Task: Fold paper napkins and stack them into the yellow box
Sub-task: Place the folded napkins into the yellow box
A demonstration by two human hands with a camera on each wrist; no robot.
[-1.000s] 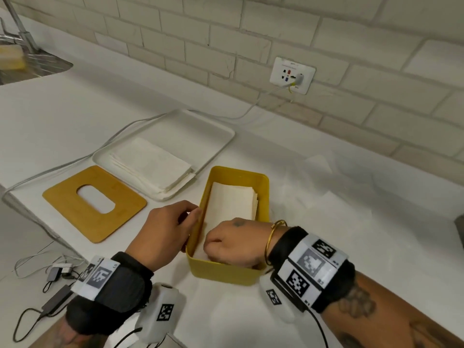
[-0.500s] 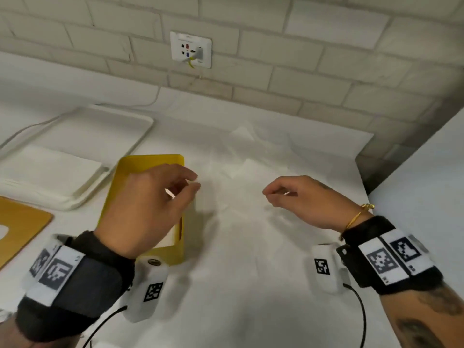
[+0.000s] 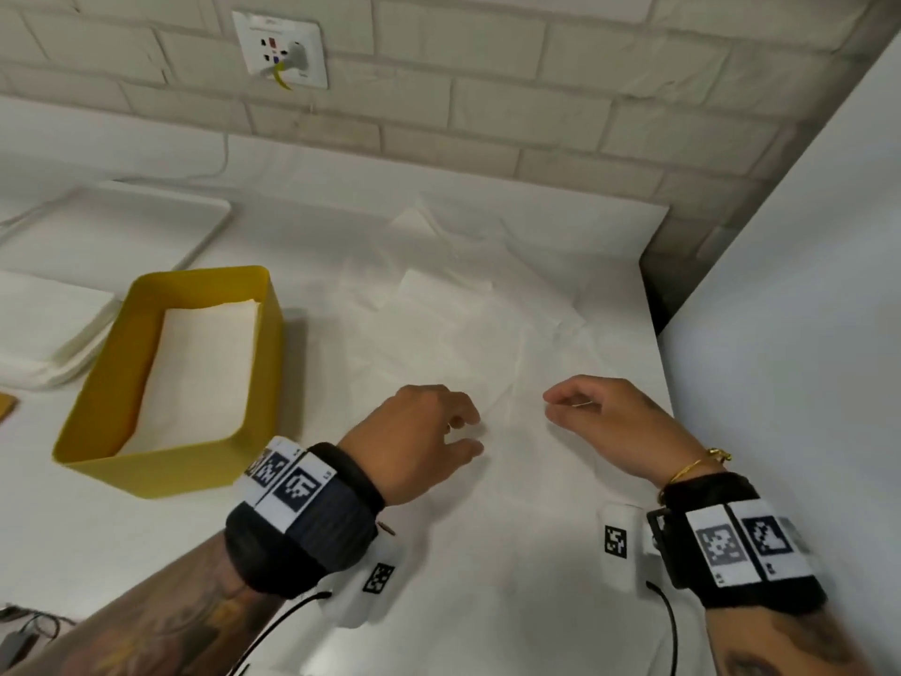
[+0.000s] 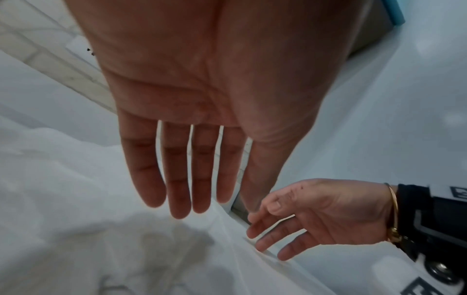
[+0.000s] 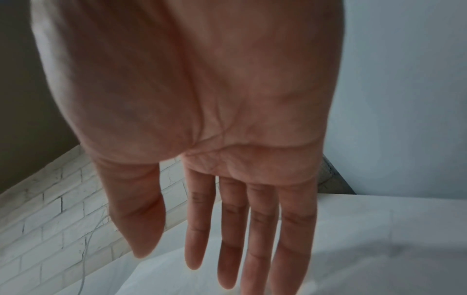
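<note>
The yellow box (image 3: pixel 253 407) stands at the left of the white counter with a stack of folded napkins (image 3: pixel 195 368) inside it. Right of the box lie several unfolded white napkins (image 3: pixel 468 324), spread flat and overlapping. My left hand (image 3: pixel 429 431) and right hand (image 3: pixel 599 412) hover side by side over the near part of these napkins, palms down. In the wrist views the left hand (image 4: pixel 192 159) and the right hand (image 5: pixel 227 219) have straight fingers and hold nothing. The right hand (image 4: pixel 316 215) also shows in the left wrist view, fingertips close to the napkin (image 4: pixel 101 229).
A white tray (image 3: pixel 146 222) with more napkins (image 3: pixel 44 314) lies behind and left of the box. A white panel (image 3: pixel 804 309) walls off the counter's right side. The brick wall holds a socket (image 3: pixel 280 48) with a cable. A wooden lid's corner (image 3: pixel 7 407) shows at far left.
Both hands left the yellow box and moved right over the spread napkins. The right hand, first inside the box, now hovers open; the left hand let go of the box's edge.
</note>
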